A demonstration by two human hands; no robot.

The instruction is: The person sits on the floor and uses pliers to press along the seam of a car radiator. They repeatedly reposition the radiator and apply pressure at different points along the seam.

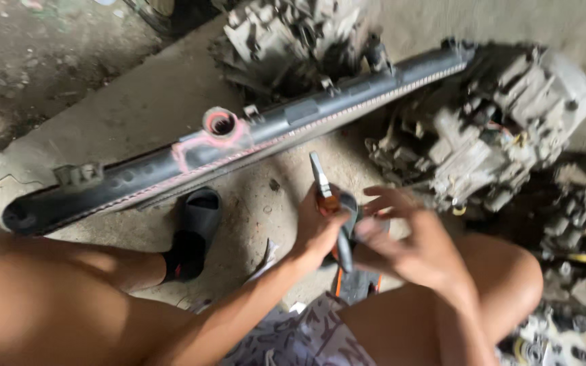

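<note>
The pliers (330,217) sit in the left hand (317,230), which closes around the orange and dark handles with the metal nose pointing up and away from the body, above the concrete floor (137,108) between the person's bare knees. The right hand (408,240) is half open, fingers spread and curled toward the handles; motion blur makes it hard to tell whether it touches them or the dark thing beside them. Both forearms come in from the lap and meet low over the floor, wrists bent inward.

The likeliest slip, in my judgement, is the tool twisting in a one-handed grip and pinching the nearby right fingers, since the hands are crowded together. A dropped tool could also land on the foot in the black sandal (194,237) just to the left.

Farther out, a long black radiator (239,139) lies slanted across the floor, its round neck marked pink. Beyond it rest grey engine castings (503,122) toward the far right edge.
</note>
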